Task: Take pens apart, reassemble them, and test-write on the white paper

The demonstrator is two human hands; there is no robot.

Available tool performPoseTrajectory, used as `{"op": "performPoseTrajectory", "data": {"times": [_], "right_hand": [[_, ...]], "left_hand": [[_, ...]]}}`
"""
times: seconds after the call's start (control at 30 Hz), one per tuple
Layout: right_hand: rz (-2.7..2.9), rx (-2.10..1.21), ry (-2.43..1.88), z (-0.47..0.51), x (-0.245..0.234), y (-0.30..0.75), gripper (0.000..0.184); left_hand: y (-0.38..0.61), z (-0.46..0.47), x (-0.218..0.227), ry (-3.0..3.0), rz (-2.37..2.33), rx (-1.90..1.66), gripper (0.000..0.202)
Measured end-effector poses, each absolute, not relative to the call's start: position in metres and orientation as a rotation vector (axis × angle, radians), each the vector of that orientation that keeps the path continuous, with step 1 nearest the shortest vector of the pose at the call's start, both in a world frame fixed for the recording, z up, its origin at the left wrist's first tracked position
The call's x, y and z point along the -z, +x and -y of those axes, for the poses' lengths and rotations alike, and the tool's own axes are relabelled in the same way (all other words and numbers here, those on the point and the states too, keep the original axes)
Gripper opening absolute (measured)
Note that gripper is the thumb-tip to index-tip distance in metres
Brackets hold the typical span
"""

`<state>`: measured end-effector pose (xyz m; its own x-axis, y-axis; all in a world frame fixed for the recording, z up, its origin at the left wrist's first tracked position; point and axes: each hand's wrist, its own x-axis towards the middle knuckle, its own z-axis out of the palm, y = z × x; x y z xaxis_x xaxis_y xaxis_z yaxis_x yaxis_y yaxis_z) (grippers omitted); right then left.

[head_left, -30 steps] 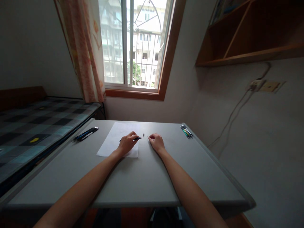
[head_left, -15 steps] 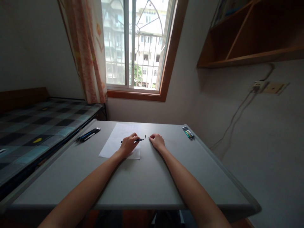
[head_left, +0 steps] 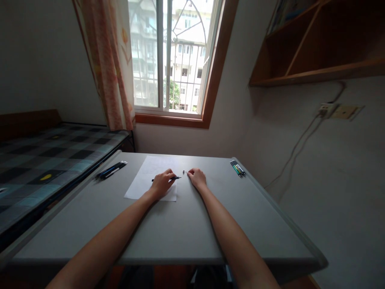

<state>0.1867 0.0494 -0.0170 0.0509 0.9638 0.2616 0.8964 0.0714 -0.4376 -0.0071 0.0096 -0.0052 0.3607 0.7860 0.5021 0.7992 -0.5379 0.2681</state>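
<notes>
My left hand (head_left: 162, 183) rests over the right side of a white sheet of paper (head_left: 140, 186), its fingers closed around a dark pen (head_left: 178, 177). The pen lies nearly level, with its thin end pointing right. My right hand (head_left: 197, 178) is on the table to the right of the paper, thumb and fingers pinched together. A tiny pale bit shows at those fingertips, too small to name. Between the two hands a small dark piece (head_left: 183, 171) sits on the table, apart from both.
Several dark pens (head_left: 112, 171) lie bunched near the left edge of the grey table (head_left: 174, 237). Another row of pens, some with green (head_left: 237, 168), lies near the right edge. A bed with a checked cover (head_left: 75, 154) stands at the left, and a window is ahead.
My right hand has shifted very slightly left and up, its fingertips nearer the small dark piece. The left hand keeps its hold on the pen. The whole view has drifted a little.
</notes>
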Motion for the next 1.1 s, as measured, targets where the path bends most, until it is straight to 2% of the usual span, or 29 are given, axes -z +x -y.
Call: {"op": "performPoseTrajectory", "data": {"times": [0.37,0.73,0.9,1.1], "right_hand": [[1.853,-0.176,-1.821,-0.048,0.016,0.186,0.020],[1.660,-0.207,-1.571,-0.053,0.024,0.193,0.024],[1.627,-0.091,-1.377,-0.045,0.019,0.189,0.023],[1.911,0.155,-1.179,-0.025,0.006,0.179,0.020]], "left_hand": [[-0.008,-0.010,0.005,-2.570,1.501,0.892,0.018],[-0.007,-0.008,0.002,-2.532,1.557,0.858,0.018],[-0.005,-0.004,-0.001,-2.480,1.664,0.810,0.020],[-0.004,0.000,-0.004,-2.439,1.731,0.772,0.026]]}}
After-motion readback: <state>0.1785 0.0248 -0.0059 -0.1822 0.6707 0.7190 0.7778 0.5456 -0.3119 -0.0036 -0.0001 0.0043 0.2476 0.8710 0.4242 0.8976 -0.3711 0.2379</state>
